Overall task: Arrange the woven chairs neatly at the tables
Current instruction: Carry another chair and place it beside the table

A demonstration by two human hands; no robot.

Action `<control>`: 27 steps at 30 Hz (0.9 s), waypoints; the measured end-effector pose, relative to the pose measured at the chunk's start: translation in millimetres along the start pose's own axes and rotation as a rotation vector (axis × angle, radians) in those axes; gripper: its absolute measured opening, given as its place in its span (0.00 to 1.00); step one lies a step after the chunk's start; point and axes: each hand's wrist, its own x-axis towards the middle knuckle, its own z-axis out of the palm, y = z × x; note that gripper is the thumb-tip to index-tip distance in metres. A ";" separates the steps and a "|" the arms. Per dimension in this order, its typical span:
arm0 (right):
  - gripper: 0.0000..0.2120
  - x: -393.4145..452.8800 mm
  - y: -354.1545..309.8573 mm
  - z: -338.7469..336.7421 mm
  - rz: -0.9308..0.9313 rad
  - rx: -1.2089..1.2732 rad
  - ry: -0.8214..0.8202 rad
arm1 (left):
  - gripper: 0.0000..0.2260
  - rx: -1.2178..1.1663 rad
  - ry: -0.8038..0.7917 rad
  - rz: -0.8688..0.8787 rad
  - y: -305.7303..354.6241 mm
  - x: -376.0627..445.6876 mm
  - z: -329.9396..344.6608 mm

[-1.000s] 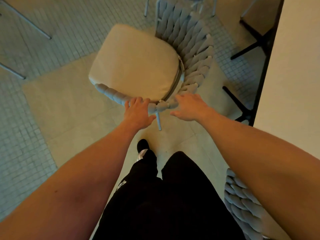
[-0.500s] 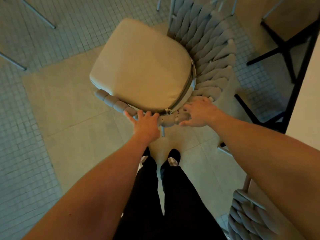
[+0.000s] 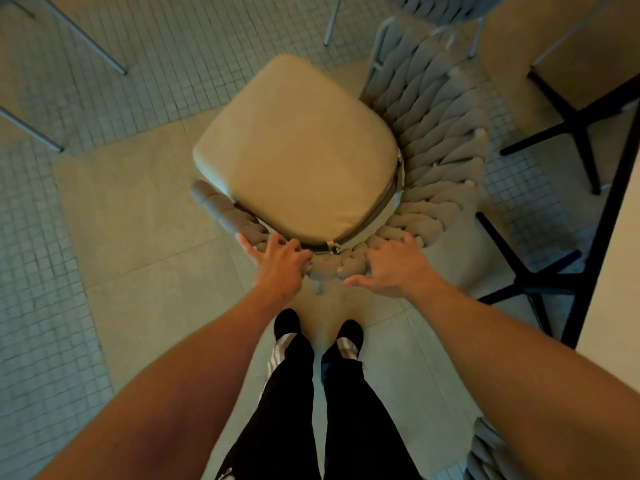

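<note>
Left hand (image 3: pixel 280 268) curled over the near rim of the grey rope-woven chair with a beige padded seat cushion (image 3: pixel 298 150), fingers wrapped on the braid. Right hand (image 3: pixel 394 268) laid on the same rim just beside, fingers spread, seemingly pressing rather than gripping. Chair stood on pale tiled floor (image 3: pixel 131 237), close beside the black-legged table (image 3: pixel 609 209) at right.

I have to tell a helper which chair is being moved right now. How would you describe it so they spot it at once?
Start at the pale table along the right edge, with its black base. Just left of that stands a woven chair with a grey braided back. Unlike the other woven chairs at the top and bottom right, its whole beige seat cushion shows, and the left hand and right hand are on its rim.
</note>
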 end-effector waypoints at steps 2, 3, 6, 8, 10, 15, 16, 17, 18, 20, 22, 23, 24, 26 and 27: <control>0.38 1.0 -18.9 1.6 0.049 0.079 0.028 | 0.13 0.064 -0.020 0.059 -23.7 9.2 -6.1; 0.39 2.0 -29.3 3.0 0.081 0.121 0.043 | 0.13 0.088 -0.025 0.093 -35.2 14.5 -9.3; 0.41 9.5 -61.8 1.0 0.183 0.269 0.043 | 0.17 0.150 -0.043 0.194 -64.7 33.3 -20.7; 0.44 17.3 -83.0 -2.4 0.236 0.357 0.002 | 0.19 0.234 -0.071 0.241 -81.7 46.8 -32.0; 0.44 25.6 -98.3 -8.7 0.247 0.425 -0.012 | 0.21 0.333 -0.092 0.240 -93.2 58.8 -41.5; 0.40 27.3 -86.7 -2.8 0.112 0.480 -0.018 | 0.24 0.405 -0.164 0.125 -75.0 55.8 -48.1; 0.38 25.4 -78.0 0.2 0.064 0.461 -0.020 | 0.27 0.404 -0.187 0.118 -66.2 52.8 -47.3; 0.36 23.9 -68.6 3.7 0.021 0.436 -0.026 | 0.30 0.407 -0.210 0.124 -56.3 49.8 -45.5; 0.35 22.5 -59.3 6.3 -0.021 0.413 -0.038 | 0.32 0.413 -0.228 0.137 -45.6 46.5 -43.0; 0.35 19.0 -41.2 9.4 -0.087 0.341 -0.063 | 0.33 0.386 -0.237 0.168 -22.1 38.3 -33.4; 0.36 14.2 -22.5 10.7 -0.120 0.247 -0.083 | 0.32 0.304 -0.211 0.195 1.8 28.9 -20.3; 0.35 13.0 -11.8 12.9 -0.124 0.209 -0.097 | 0.31 0.267 -0.194 0.198 13.1 24.9 -16.5; 0.35 11.7 -1.2 14.8 -0.122 0.178 -0.116 | 0.30 0.230 -0.184 0.191 24.1 21.5 -14.8; 0.36 9.3 19.4 17.2 -0.117 0.129 -0.134 | 0.28 0.148 -0.189 0.169 44.7 16.6 -16.2; 0.37 8.1 29.2 18.4 -0.116 0.101 -0.142 | 0.27 0.108 -0.187 0.169 54.6 14.8 -17.5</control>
